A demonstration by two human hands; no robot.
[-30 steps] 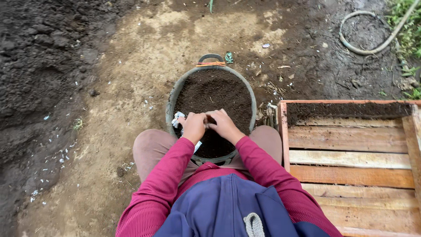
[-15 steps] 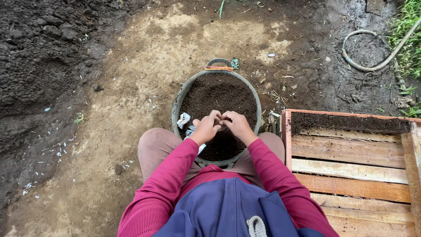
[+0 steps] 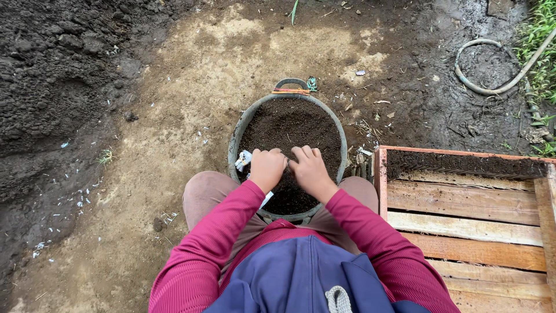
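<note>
Seen from above, a person's left hand (image 3: 267,167) and right hand (image 3: 310,168) rest side by side, fingers curled down into dark soil (image 3: 289,124) filling a round bucket (image 3: 236,134) between their knees, grip unclear, with a wooden crate (image 3: 469,226) just beside it.

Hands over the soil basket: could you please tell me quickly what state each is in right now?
Left hand: closed in a fist; contents cannot be told.
Right hand: fingers curled on the soil; contents cannot be told.
</note>
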